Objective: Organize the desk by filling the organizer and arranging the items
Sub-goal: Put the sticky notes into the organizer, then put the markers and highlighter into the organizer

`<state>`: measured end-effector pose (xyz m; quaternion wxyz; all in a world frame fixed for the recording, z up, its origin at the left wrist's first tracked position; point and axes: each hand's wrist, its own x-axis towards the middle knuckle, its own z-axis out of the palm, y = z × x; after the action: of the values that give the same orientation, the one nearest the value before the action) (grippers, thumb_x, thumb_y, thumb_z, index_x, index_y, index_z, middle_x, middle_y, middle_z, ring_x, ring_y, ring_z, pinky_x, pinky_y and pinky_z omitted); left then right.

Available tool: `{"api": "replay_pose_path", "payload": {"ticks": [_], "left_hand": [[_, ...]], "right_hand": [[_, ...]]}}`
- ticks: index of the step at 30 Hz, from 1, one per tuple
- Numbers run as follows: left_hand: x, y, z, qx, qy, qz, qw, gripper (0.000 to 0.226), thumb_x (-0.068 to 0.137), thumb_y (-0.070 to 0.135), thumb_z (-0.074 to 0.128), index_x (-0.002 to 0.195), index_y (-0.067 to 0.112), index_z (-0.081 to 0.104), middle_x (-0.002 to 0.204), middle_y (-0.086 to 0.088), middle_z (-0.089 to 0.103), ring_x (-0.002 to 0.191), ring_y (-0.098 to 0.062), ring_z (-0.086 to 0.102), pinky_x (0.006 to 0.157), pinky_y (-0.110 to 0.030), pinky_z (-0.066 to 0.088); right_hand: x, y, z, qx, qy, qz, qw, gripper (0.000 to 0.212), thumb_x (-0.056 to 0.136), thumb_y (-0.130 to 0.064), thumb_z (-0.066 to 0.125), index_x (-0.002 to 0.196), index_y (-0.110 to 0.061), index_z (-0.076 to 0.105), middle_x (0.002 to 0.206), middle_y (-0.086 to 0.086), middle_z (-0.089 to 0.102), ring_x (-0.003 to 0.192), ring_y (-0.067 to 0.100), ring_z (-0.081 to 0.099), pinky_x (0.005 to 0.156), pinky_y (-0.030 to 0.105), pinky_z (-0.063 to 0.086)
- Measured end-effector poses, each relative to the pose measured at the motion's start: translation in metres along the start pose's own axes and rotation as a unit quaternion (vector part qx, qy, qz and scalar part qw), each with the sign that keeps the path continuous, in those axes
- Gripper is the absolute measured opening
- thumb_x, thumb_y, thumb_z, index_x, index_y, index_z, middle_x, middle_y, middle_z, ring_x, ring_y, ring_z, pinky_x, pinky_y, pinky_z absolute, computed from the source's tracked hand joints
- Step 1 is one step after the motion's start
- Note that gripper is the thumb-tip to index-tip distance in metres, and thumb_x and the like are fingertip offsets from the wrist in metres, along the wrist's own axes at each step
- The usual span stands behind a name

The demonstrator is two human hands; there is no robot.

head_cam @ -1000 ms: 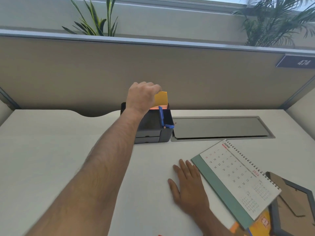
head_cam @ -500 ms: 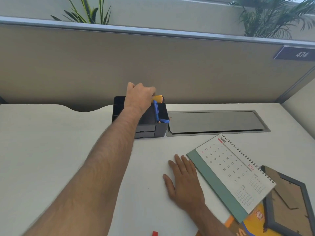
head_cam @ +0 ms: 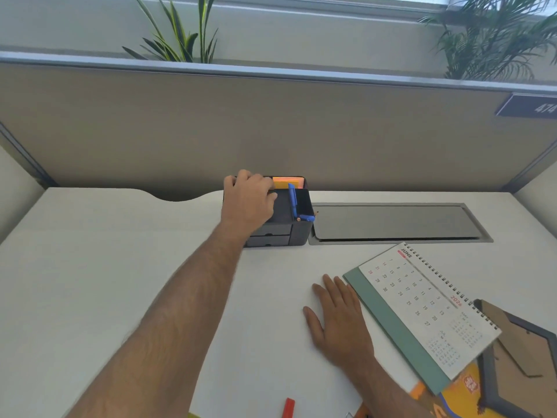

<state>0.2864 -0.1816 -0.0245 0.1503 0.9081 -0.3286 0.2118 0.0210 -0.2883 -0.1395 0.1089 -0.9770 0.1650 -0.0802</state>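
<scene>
The black desk organizer (head_cam: pixel 303 229) stands at the back of the white desk (head_cam: pixel 90 267), with two small drawers in its front. An orange sticky note pad (head_cam: pixel 287 182) stands upright in its rear compartment. A blue pen (head_cam: pixel 294 202) leans in the right compartment. My left hand (head_cam: pixel 248 199) rests over the organizer's left part, fingers loosely curled, just left of the pad and apart from it. My right hand (head_cam: pixel 337 321) lies flat on the desk, palm down, fingers spread, beside the calendar.
A spiral desk calendar (head_cam: pixel 422 309) lies flat at the right, partly over an orange booklet (head_cam: pixel 461 393) and next to a face-down picture frame (head_cam: pixel 524 357). A red item (head_cam: pixel 288 408) lies at the near edge. A grey cable hatch (head_cam: pixel 391 221) sits right of the organizer; a partition wall stands behind.
My left hand lowered the orange pad into the organizer's rear compartment, let go of it and shifted left. The right hand stayed flat on the desk.
</scene>
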Motion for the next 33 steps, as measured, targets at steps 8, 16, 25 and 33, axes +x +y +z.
{"api": "replay_pose_path", "payload": {"ticks": [8, 16, 25, 33], "left_hand": [[-0.104, -0.001, -0.014, -0.102, 0.086, 0.03, 0.991, 0.027, 0.085, 0.035, 0.064, 0.067, 0.017, 0.057, 0.06, 0.003, 0.052, 0.057, -0.018, 0.045, 0.048, -0.029, 0.036], [-0.208, 0.017, -0.006, -0.105, -0.078, -0.029, 0.991, 0.042, 0.083, 0.058, 0.053, 0.101, 0.023, 0.068, 0.099, 0.009, 0.069, 0.09, -0.017, 0.064, 0.071, -0.036, 0.052], [-0.249, 0.085, -0.077, -0.077, -0.462, -0.052, 0.882, 0.076, 0.058, 0.092, 0.051, 0.07, 0.018, 0.056, 0.079, 0.0, 0.066, 0.076, -0.021, 0.063, 0.069, -0.033, 0.049], [-0.238, 0.081, -0.068, -0.127, -0.516, -0.135, 0.836, 0.038, 0.061, 0.048, 0.074, 0.061, 0.02, 0.05, 0.075, 0.0, 0.062, 0.075, -0.021, 0.063, 0.06, -0.028, 0.044]], "right_hand": [[0.0, -0.003, -0.003, -0.024, -0.03, 0.018, 0.999, 0.056, 0.094, -0.052, 0.036, 0.133, -0.019, 0.057, 0.148, 0.009, 0.047, 0.139, 0.031, 0.039, 0.115, 0.042, 0.019], [-0.003, -0.011, -0.002, -0.04, -0.07, 0.045, 0.996, 0.069, 0.095, -0.055, 0.013, 0.144, -0.019, 0.046, 0.156, 0.009, 0.033, 0.146, 0.031, 0.026, 0.119, 0.045, 0.013], [-0.007, -0.018, -0.008, -0.037, -0.09, 0.041, 0.994, 0.083, 0.085, -0.056, -0.006, 0.154, -0.019, 0.022, 0.163, 0.008, 0.009, 0.151, 0.028, 0.003, 0.122, 0.046, 0.001], [-0.01, -0.019, -0.011, -0.047, -0.106, 0.039, 0.992, 0.085, 0.082, -0.056, -0.013, 0.156, -0.021, 0.01, 0.164, 0.006, 0.0, 0.151, 0.026, -0.005, 0.121, 0.044, -0.005]]}}
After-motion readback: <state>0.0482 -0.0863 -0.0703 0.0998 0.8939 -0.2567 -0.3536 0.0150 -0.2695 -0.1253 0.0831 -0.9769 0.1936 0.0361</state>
